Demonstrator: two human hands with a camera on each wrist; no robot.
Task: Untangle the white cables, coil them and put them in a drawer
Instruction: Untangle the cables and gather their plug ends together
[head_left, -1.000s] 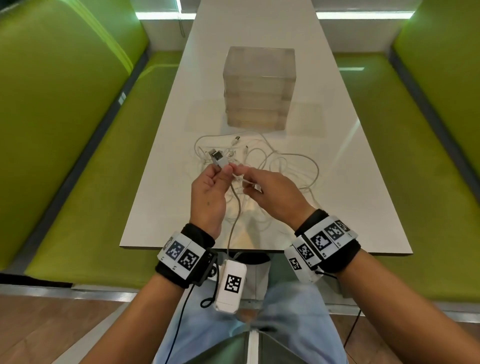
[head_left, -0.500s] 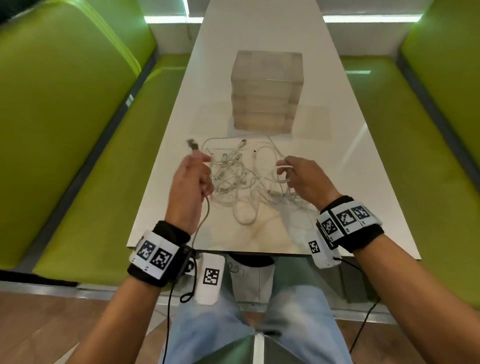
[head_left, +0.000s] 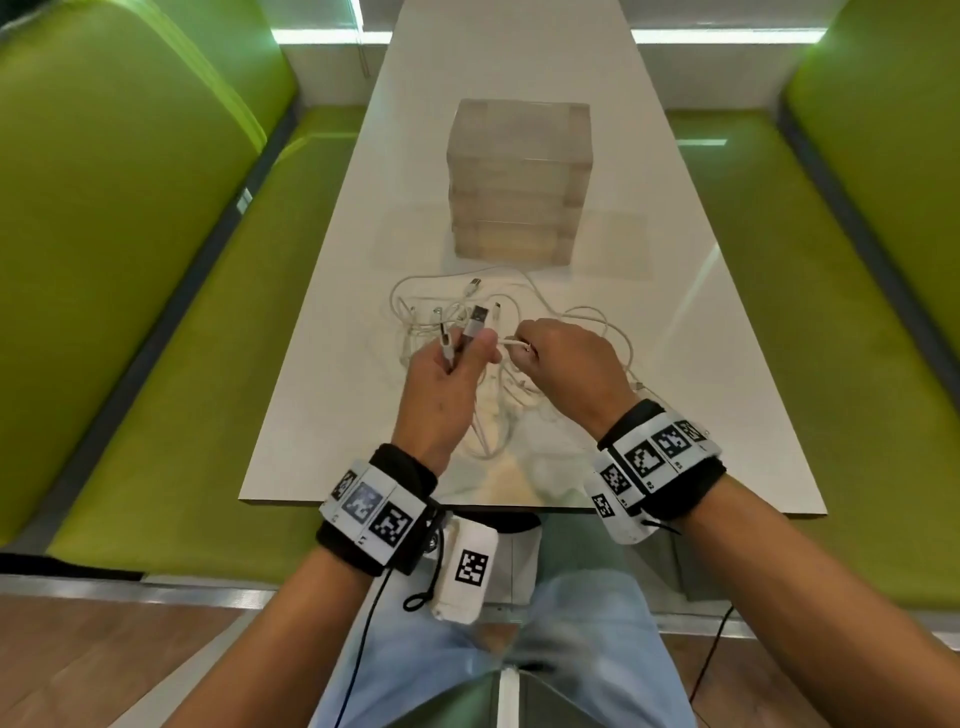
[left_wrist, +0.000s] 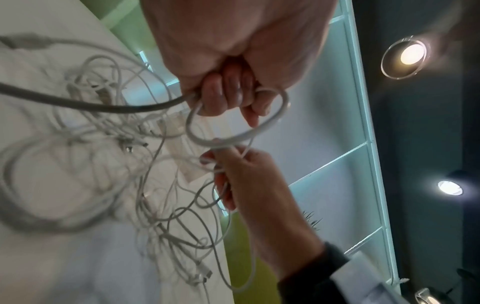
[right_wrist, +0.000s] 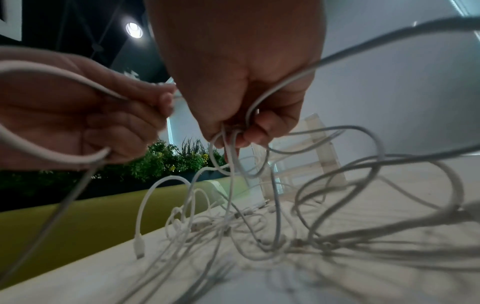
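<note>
A tangle of white cables lies on the white table, in front of a clear stack of drawers. My left hand is raised over the tangle and grips a cable near its USB plug, with a second small plug beside it. In the left wrist view a cable loop curls out of that fist. My right hand pinches a white strand just right of the left thumb. The right wrist view has those fingertips closed on several strands above the pile.
Green bench seats run along both sides of the table. The drawers stand shut at mid-table, beyond the cables. The table's near edge is just ahead of my wrists. Bare tabletop shows left and right of the tangle.
Both hands were spread apart over the tangle half a second ago. They have come back together above it, the left hand carrying the plug end inward and the right taking a strand next to it.
</note>
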